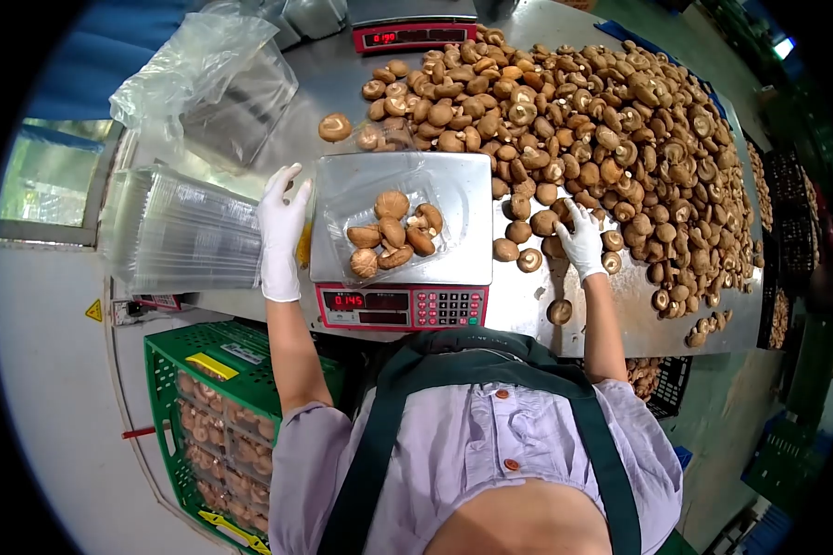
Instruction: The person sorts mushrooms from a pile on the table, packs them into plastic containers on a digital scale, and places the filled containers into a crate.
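My left hand (pixel 283 227), in a white glove, is beside the left edge of the scale (pixel 477 194), fingers apart and holding nothing. On the scale a clear plastic tray (pixel 412 192) holds several brown mushrooms (pixel 391 204); the red display reads 0.145. My right hand (pixel 580 239), also gloved in white, reaches down onto mushrooms at the near left edge of the big pile (pixel 602 129). Its fingers are bent over a mushroom (pixel 544 222); whether they grip it is hard to make out.
Stacked clear trays (pixel 190 231) lie left of my left hand, with a plastic bag (pixel 199 69) behind them. A second scale (pixel 412 32) stands at the back. A green crate (pixel 162 356) of packed mushrooms sits below the table (pixel 528 305) at the left.
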### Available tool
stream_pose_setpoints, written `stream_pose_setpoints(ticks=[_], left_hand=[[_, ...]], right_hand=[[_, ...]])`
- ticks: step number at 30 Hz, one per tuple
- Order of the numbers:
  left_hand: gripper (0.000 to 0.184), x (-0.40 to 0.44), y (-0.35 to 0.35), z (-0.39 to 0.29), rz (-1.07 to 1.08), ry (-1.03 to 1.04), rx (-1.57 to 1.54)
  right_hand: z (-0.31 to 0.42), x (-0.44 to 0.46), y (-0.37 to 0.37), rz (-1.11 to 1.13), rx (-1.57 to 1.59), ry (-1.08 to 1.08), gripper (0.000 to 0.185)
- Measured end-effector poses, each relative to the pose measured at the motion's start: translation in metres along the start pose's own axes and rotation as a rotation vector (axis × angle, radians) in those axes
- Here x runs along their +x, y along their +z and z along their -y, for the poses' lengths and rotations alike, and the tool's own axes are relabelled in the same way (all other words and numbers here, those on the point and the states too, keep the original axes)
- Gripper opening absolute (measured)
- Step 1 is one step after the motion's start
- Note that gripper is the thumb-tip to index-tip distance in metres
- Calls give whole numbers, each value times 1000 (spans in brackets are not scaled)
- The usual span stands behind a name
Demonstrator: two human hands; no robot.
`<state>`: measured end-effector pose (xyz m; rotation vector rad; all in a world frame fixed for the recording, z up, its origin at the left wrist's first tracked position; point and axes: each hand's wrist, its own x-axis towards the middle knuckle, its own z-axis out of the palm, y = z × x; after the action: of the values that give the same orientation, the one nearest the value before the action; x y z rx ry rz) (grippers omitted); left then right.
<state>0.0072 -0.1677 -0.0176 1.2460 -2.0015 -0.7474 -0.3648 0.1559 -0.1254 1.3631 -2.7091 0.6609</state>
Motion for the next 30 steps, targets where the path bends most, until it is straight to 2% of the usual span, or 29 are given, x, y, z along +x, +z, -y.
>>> stream_pose_setpoints(ticks=[2, 5, 8, 11, 14, 16, 17, 18, 20, 22, 23, 24, 26, 28, 30], left_hand=[[38, 12, 5, -4, 32, -7, 42], [42, 44, 23, 6, -12, 233, 139], [44, 78, 41, 11, 62, 233, 250], [45, 95, 49, 7, 90, 233, 196], [44, 85, 52, -4, 151, 211, 90], [43, 73, 54, 2, 192, 253, 56], [42, 60, 51, -4, 200, 250, 53], [41, 46, 44, -13, 202, 245, 51], [40, 18, 35, -25, 215, 155, -21], [40, -10, 27, -35, 181, 154, 12], [40, -20, 27, -36, 189, 157, 2], [42, -30, 25, -35, 187, 167, 18], [47, -46, 26, -35, 186, 182, 68], [51, -58, 32, -40, 237, 206, 80], [52, -64, 38, -40, 225, 321, 139]], right_hand=[[1, 1, -5, 65, -3, 44, 49], [15, -1, -15, 111, -13, 82, 46], [17, 3, -16, 161, -70, 88, 49], [8, 13, -19, 302, -167, 29, 56], [3, 19, -12, 238, -107, 1, 53], [-13, 15, 7, 30, -55, -114, 45], [-14, 15, 2, 57, 9, -78, 44], [-24, 13, 6, 23, -1, -70, 51], [-22, 7, -5, -3, 290, 122, 45], [-28, 5, -3, -83, 756, 319, 42], [-26, 5, -10, -91, 945, 350, 45], [-2, 6, -41, -11, 1228, 493, 54], [13, 9, -50, 99, 1644, 463, 63], [23, 13, -43, 259, 1893, 403, 68], [59, 21, -47, 387, 1937, 372, 69]])
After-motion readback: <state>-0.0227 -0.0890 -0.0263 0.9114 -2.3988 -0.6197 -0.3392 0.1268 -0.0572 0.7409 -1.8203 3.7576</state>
